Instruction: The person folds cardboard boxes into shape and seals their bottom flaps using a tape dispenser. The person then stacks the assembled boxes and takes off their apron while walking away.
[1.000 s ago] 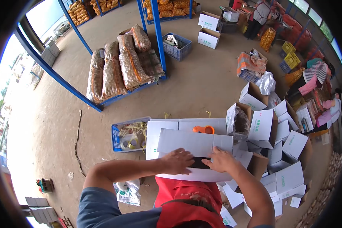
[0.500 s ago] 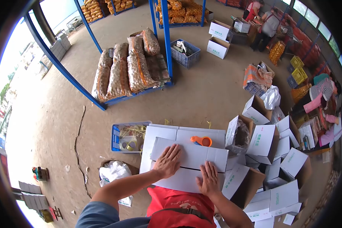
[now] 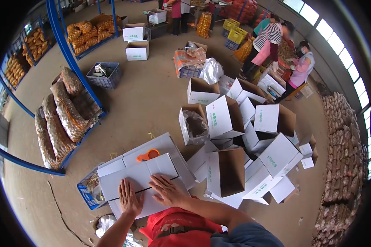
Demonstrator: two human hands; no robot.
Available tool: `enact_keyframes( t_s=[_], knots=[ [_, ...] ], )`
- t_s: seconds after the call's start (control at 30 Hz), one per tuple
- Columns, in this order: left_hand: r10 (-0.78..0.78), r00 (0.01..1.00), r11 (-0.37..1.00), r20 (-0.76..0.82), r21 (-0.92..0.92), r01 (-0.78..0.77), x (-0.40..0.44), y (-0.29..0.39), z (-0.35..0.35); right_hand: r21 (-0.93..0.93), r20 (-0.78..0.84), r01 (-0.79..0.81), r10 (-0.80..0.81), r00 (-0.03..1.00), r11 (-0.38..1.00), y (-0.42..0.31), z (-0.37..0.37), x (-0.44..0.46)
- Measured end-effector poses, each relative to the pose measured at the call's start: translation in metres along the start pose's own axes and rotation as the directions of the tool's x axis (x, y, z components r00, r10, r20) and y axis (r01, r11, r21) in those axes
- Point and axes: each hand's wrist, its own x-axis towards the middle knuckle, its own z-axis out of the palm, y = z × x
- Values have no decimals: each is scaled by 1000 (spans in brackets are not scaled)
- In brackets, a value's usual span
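Note:
In front of me is a white carton (image 3: pixel 152 166) whose top flaps meet at a narrow dark seam. My left hand (image 3: pixel 130 198) lies flat on the flaps towards the left, fingers stretched out. To its right, my right hand (image 3: pixel 165 190) also rests flat near the seam, fingers extended and holding nothing. An orange tape dispenser (image 3: pixel 147 155) lies beyond the hands, on the white cardboard (image 3: pixel 130 160) behind the carton. The carton's sides are mostly hidden from above.
Several open white boxes (image 3: pixel 226 171) are piled to the right. A blue crate (image 3: pixel 85 193) stands at the left, beside a white plastic bag (image 3: pixel 107 226). Filled sacks (image 3: pixel 66 111) sit on a blue rack. Co-workers (image 3: pixel 268 43) stand at the back right.
My view has swung to the right, bringing the stacked sacks along the right wall into sight. Both hands have shifted along the carton's top and remain flat on it.

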Motion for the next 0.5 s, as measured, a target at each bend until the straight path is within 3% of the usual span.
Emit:
enact_keyframes(
  t_s=[0.17, 0.23, 0.33, 0.37, 0.4, 0.47, 0.5],
  knots=[
    [-4, 1000, 999, -6, 32, 4, -1, 2, 1, 76, 41, 35, -38, 998, 996, 11, -3, -6],
    [-45, 998, 998, 34, 46, 44, -1, 4, -1, 30, -283, -110, 114, 952, 993, 12, -21, -16],
    [-9, 1000, 1000, -18, 19, 10, -3, 3, -1, 32, -385, -400, 380, 841, 916, 28, -23, -35],
    [25, 998, 999, -58, 29, -23, -5, 2, 0, 90, -320, -426, 431, 844, 900, 39, -7, -36],
    [75, 997, 997, 10, 32, -75, 0, -2, 5, 165, -247, -474, 502, 829, 865, 45, 11, -39],
    [95, 983, 995, -157, 53, -88, -1, -11, 14, 255, -181, -513, 562, 807, 820, 39, -1, -21],
    [130, 978, 990, -161, 83, -118, -1, -17, 14, 258, -254, -479, 537, 804, 839, 38, 2, -16]
  ],
)
